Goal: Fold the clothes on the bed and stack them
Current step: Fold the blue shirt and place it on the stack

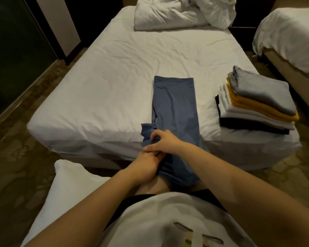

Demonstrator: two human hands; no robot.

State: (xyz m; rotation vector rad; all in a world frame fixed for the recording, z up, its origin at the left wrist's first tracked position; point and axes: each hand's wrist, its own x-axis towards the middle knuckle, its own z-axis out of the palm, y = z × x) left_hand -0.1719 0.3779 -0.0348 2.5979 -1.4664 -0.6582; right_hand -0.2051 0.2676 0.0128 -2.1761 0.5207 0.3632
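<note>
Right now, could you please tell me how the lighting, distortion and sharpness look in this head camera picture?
Head view: dim, warm light, floor nearly dark. Head view: wide-angle lens bows the bed edges. Head view: blue garment and folded stack sharp, left hand and right hand slightly soft.

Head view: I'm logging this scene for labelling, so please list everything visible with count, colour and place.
Bed: one, white sheet, centre.
Duvet: one, white, crumpled at the bed's far end.
Blue garment: one, folded into a long strip, near edge of the bed, hanging over it.
Stack of folded clothes: one; grey on top, then yellow, white, black; bed's near right corner.
Second bed: one, white, far right.
Pillow: one, white, lower left.
Floor: brown, patterned.
Left hand: grips the garment's near end.
Right hand: pinches the same end, above the left.
</note>
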